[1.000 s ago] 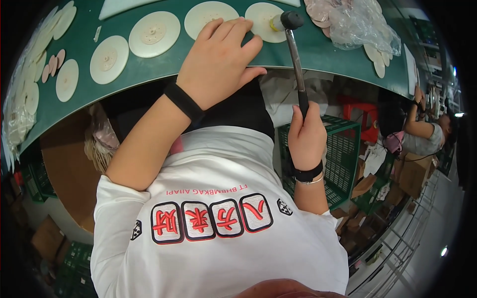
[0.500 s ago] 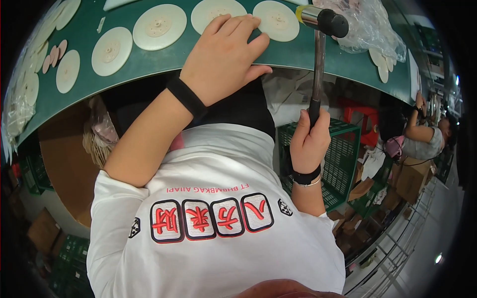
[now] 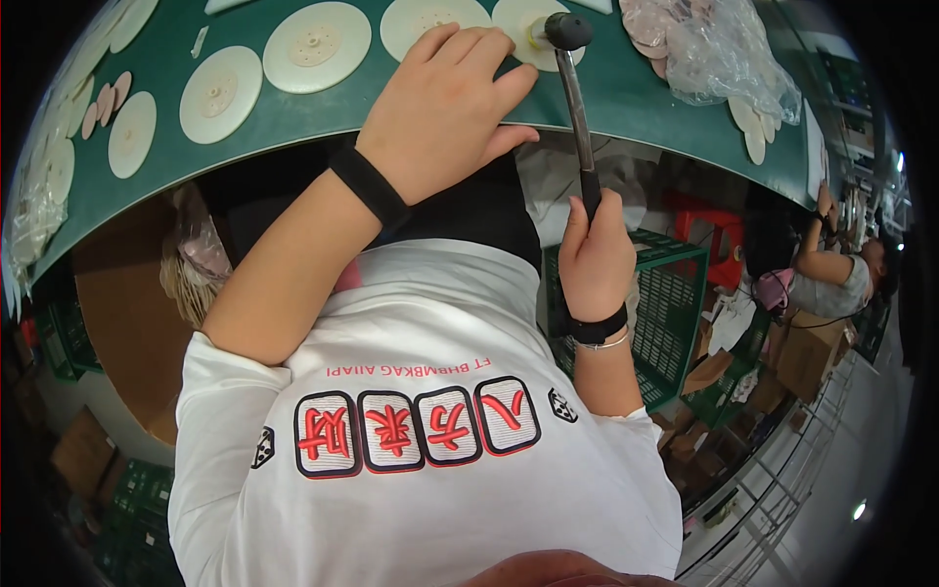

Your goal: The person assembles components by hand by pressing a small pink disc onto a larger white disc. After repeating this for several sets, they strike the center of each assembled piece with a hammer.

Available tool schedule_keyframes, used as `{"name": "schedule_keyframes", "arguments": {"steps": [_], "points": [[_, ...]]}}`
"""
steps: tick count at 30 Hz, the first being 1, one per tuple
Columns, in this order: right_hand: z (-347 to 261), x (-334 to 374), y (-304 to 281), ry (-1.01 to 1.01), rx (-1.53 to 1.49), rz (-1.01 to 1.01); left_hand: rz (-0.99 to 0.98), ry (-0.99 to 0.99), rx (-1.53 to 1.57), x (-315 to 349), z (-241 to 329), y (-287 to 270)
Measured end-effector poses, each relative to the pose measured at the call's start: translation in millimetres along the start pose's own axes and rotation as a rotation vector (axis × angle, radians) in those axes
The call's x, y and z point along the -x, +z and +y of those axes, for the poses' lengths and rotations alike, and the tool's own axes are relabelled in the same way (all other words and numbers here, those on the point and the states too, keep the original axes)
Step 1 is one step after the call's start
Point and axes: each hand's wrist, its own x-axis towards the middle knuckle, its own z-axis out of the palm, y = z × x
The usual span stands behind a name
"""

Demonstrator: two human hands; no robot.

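My right hand (image 3: 598, 252) is closed around the black grip of a mallet (image 3: 575, 110), which has a shiny metal shaft and a black-tipped head. The mallet's head is over a cream-white round disc (image 3: 518, 20) and hides part of it; I cannot tell whether they touch. My left hand (image 3: 448, 112) lies palm down at the table's near edge with its fingers stretched out and thumb apart. Its fingertips reach the lower rim of another white disc (image 3: 421, 22) with a raised centre. What is under the palm is hidden.
More white discs (image 3: 317, 47) curve along the green table (image 3: 284, 122) to the left, beside small pink discs (image 3: 105, 103). A clear plastic bag (image 3: 729, 54) with pinkish discs lies at right. Below are a green crate (image 3: 670, 293) and a red stool (image 3: 722, 249). Another person (image 3: 831, 274) sits far right.
The mallet has swung left, its head now over the rightmost disc of the row. My right hand has moved slightly left and up with it. My left hand has barely moved.
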Motion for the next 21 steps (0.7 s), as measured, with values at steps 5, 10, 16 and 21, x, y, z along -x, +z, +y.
{"name": "schedule_keyframes", "arguments": {"steps": [5, 10, 16, 21], "points": [[4.0, -0.2, 1.9, -0.044, -0.052, 0.116, 0.009, 0.007, -0.011, -1.1, -0.2, 3.6], [3.0, -1.7, 1.9, -0.013, 0.088, -0.024, 0.014, 0.008, -0.011, 1.3, 1.1, 1.1], [6.0, -5.4, -0.1, -0.011, 0.040, -0.010, -0.022, -0.005, -0.016, -2.7, 0.4, -0.1], [7.8, 2.0, -0.5, -0.006, -0.114, 0.082, -0.008, 0.000, -0.015, -1.1, 0.1, 1.2]]}}
